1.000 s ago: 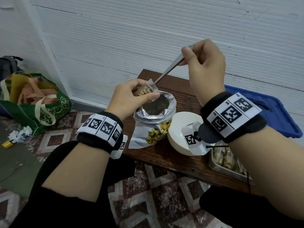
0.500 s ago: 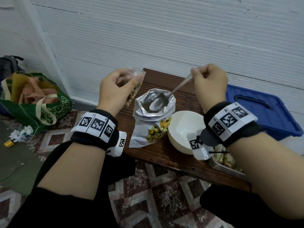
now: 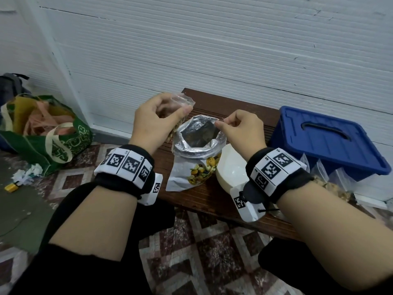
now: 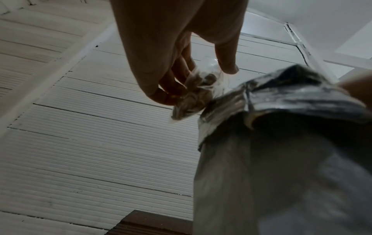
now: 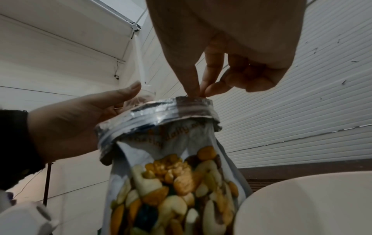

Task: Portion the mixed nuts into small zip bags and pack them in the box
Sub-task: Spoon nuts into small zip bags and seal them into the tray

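Observation:
My left hand (image 3: 170, 116) holds a small clear zip bag (image 3: 183, 102) partly filled with nuts, raised just left of the open foil nut bag (image 3: 197, 167). In the left wrist view the fingers (image 4: 181, 76) and thumb grip the zip bag (image 4: 193, 98) near its top. My right hand (image 3: 217, 123) pinches thumb and forefinger (image 5: 198, 93) at the far rim of the foil nut bag (image 5: 171, 159), seemingly on the tip of the spoon handle. The rest of the spoon is hidden inside the bag. The blue lidded box (image 3: 325, 141) stands at the right.
A white bowl (image 3: 229, 169) stands right of the nut bag on the dark wooden bench (image 3: 204, 201). Clear zip bags (image 3: 319, 167) and filled nut bags (image 3: 342, 193) lie behind my right forearm. A green shopping bag (image 3: 49, 133) sits on the floor, left.
My right hand came down from high above the bench and lowered the spoon into the foil bag. My left hand lifted the zip bag up and to the left, away from the bag's mouth.

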The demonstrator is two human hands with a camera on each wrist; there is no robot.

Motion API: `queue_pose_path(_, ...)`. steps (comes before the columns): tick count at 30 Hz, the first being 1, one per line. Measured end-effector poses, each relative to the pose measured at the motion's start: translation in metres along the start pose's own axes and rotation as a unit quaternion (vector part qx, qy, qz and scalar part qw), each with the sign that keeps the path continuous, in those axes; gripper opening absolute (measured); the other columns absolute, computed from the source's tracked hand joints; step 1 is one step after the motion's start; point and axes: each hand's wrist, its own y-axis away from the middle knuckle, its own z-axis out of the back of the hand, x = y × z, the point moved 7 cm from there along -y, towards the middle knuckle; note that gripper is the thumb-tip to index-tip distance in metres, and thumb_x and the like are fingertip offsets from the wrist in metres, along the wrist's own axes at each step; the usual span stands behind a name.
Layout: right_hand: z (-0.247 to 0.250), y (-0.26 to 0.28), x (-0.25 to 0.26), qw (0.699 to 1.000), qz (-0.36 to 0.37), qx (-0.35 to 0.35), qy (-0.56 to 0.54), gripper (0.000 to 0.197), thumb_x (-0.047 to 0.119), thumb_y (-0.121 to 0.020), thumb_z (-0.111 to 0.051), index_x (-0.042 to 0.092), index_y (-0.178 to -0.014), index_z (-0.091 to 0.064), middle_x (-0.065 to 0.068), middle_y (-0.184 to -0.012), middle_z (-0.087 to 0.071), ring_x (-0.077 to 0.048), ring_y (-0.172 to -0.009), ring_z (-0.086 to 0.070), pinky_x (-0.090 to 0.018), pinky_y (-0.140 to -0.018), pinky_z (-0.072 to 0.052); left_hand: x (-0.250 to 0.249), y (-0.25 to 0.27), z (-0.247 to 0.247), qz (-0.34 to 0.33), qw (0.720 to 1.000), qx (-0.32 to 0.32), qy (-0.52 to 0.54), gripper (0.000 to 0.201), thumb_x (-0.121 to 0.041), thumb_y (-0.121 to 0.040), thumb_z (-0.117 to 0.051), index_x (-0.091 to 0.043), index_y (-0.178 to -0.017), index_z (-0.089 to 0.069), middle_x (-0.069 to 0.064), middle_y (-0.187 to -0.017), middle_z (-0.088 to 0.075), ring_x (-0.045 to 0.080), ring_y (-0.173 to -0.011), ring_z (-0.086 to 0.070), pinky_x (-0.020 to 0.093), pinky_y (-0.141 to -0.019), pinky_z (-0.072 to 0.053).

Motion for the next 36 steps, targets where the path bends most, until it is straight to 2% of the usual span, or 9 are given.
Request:
queue_pose_path(4,-0.001,-0.001,0.001,1.000,0.002,0.005,-0.008,0.023,0.029,-0.079,-0.076,0.022,-0.067,-0.058,0.008,-0.064,-0.057,-0.010,-0.061,-0.055,-0.027,-0.064,-0.050,-0.005,0.001,-0.001,-0.009,1.000,0.001,0.003,0.028,-0.033,-0.075,-0.078,-0.030,-0.101,-0.067,-0.009,-0.086,-0.073,0.005,-0.089,-0.069,0.031,-0.086,-0.056)
queue_pose_path(9,0.020,0.004,0.004,0.999,0.003,-0.025,-0.025,0.021,0.036,-0.086,-0.067,0.018,-0.076,-0.063,0.012,-0.069,-0.055,0.001,-0.064,-0.048,-0.010,-0.058,-0.037,-0.023,0.009,-0.007,-0.042,0.999,0.019,0.010,0.028,-0.034,-0.074,-0.078,-0.035,-0.100,-0.067,-0.006,-0.089,-0.073,0.007,-0.091,-0.069,0.034,-0.087,-0.056)
queue_pose_path(14,0.048,0.009,0.005,0.993,-0.038,-0.036,-0.102,0.028,0.042,-0.088,-0.060,0.022,-0.072,-0.072,0.006,-0.078,-0.070,-0.012,-0.082,-0.062,-0.040,-0.087,-0.051,-0.049,0.027,-0.038,-0.101,0.993,0.065,-0.022,0.039,-0.037,-0.075,-0.077,-0.024,-0.110,-0.068,-0.007,-0.095,-0.073,0.002,-0.092,-0.067,0.022,-0.086,-0.053)
queue_pose_path(18,0.073,0.023,0.009,0.991,-0.039,-0.011,-0.127,0.033,0.040,-0.086,-0.062,0.020,-0.063,-0.074,0.001,-0.063,-0.067,-0.013,-0.067,-0.060,-0.036,-0.078,-0.050,-0.059,0.047,-0.072,-0.130,0.987,0.093,-0.004,0.037,-0.029,-0.076,-0.079,-0.019,-0.110,-0.069,-0.009,-0.095,-0.073,0.001,-0.091,-0.067,0.021,-0.086,-0.053)
queue_pose_path(22,0.100,0.038,-0.001,0.996,-0.049,0.005,-0.072,0.033,0.031,-0.082,-0.068,0.002,-0.066,-0.072,-0.017,-0.072,-0.070,-0.024,-0.075,-0.067,-0.037,-0.077,-0.052,-0.060,0.064,-0.106,-0.129,0.984,0.123,0.018,0.038,-0.024,-0.076,-0.079,-0.017,-0.112,-0.069,-0.011,-0.098,-0.071,-0.002,-0.091,-0.065,0.013,-0.081,-0.049)
queue_pose_path(26,0.125,0.049,-0.023,0.998,-0.063,0.025,-0.013,0.029,0.022,-0.083,-0.068,0.002,-0.062,-0.068,0.003,-0.054,-0.063,-0.003,-0.053,-0.056,-0.029,-0.062,-0.047,-0.054,0.082,-0.144,-0.097,0.979,0.180,0.030,0.047,-0.028,-0.073,-0.081,-0.028,-0.117,-0.065,-0.017,-0.105,-0.068,-0.008,-0.101,-0.061,0.007,-0.084,-0.044)
queue_pose_path(28,0.137,0.054,-0.032,0.996,-0.074,0.040,0.003,0.029,0.024,-0.084,-0.068,0.001,-0.068,-0.069,0.002,-0.056,-0.060,-0.003,-0.045,-0.048,-0.024,-0.059,-0.040,-0.046,0.090,-0.163,-0.081,0.973,0.214,0.024,0.058,-0.034,-0.071,-0.082,-0.033,-0.124,-0.058,-0.016,-0.111,-0.068,-0.005,-0.108,-0.058,0.010,-0.092,-0.044)
queue_pose_path(31,0.160,0.062,-0.049,0.994,-0.087,0.057,0.029,0.034,0.029,-0.086,-0.067,-0.003,-0.074,-0.070,-0.016,-0.060,-0.057,-0.024,-0.053,-0.045,-0.016,-0.050,-0.038,-0.037,0.106,-0.196,-0.071,0.956,0.286,0.011,0.070,-0.033,-0.070,-0.082,-0.032,-0.132,-0.050,-0.022,-0.112,-0.065,-0.008,-0.112,-0.054,0.010,-0.096,-0.040)
queue_pose_path(36,0.175,0.070,-0.068,0.990,-0.121,0.072,0.031,0.030,0.031,-0.085,-0.069,0.009,-0.065,-0.071,-0.026,-0.078,-0.065,-0.023,-0.068,-0.047,-0.026,-0.057,-0.040,-0.026,0.112,-0.215,-0.087,0.948,0.306,0.002,0.055,-0.024,-0.071,-0.083,-0.027,-0.119,-0.057,-0.015,-0.103,-0.068,-0.008,-0.101,-0.059,0.005,-0.088,-0.040)
